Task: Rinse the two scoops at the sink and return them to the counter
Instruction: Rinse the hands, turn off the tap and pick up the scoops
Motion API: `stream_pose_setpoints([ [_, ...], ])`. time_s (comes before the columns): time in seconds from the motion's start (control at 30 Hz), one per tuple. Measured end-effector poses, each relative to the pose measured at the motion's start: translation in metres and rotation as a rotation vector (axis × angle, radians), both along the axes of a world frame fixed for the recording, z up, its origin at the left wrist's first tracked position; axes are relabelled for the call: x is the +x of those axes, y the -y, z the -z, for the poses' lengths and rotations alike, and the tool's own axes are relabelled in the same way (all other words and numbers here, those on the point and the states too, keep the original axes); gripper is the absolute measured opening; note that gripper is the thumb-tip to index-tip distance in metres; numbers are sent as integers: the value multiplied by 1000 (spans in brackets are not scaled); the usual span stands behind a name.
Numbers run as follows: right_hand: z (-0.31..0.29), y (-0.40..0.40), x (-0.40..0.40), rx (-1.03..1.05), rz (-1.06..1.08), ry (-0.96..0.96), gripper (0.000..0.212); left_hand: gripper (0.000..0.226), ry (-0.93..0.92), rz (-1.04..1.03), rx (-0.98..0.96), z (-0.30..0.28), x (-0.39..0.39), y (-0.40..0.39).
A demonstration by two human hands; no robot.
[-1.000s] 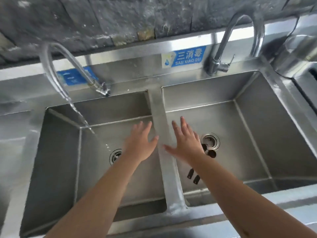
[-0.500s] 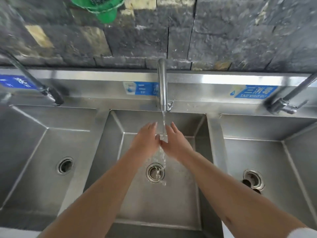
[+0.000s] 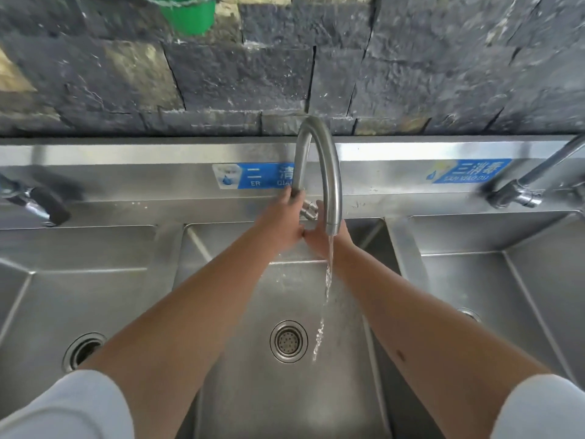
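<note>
No scoop is in view. Both my hands reach to the base of the middle faucet, which curves over the middle basin. My left hand has its fingers curled on the faucet's upright pipe, right by the small tap lever. My right hand sits just right of it, touching the left hand and partly hidden behind the spout. A thin stream of water runs from the spout past my right wrist and lands beside the drain.
A steel basin lies on each side: the left basin and the right basin, each with its own faucet. Blue labels are stuck on the steel backsplash. A green container hangs on the dark stone wall above.
The view swung from the right-hand basins to the middle basin. My hands rose out of the water stream to the faucet's base; the water still runs.
</note>
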State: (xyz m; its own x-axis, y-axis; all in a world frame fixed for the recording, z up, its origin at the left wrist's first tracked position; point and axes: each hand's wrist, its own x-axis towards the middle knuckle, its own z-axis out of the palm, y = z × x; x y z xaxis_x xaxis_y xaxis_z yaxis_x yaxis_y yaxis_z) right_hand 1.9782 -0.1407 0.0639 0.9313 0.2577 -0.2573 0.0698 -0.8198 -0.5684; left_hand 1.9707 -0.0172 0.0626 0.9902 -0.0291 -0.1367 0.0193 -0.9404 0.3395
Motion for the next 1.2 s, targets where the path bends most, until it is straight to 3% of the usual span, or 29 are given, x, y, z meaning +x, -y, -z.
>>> stream_pose_setpoints([
  [0.17,2,-8,6,47,60,-55,85,88,-51,7,0,3,8,-8],
  [0.37,-4,-17,14,-87,-14,-27,81,79,-67,30,90,1,20,-14],
  [0.67,-1,-2,10,-373,-313,100,82,102,-207,42,190,-10,9,-6],
  [0.83,-9,0,6,-389,-321,-40,88,103,-218,91,214,-23,-13,1],
  [0.93,-21,8,-15,-426,-441,-19,71,95,-213,36,127,-27,-41,9],
  [1.07,-29,24,-56,-317,-386,16,61,78,-172,26,153,-24,-84,24],
  [1.2,-21,47,-98,-374,-342,-56,72,77,-181,43,156,-10,-127,37],
])
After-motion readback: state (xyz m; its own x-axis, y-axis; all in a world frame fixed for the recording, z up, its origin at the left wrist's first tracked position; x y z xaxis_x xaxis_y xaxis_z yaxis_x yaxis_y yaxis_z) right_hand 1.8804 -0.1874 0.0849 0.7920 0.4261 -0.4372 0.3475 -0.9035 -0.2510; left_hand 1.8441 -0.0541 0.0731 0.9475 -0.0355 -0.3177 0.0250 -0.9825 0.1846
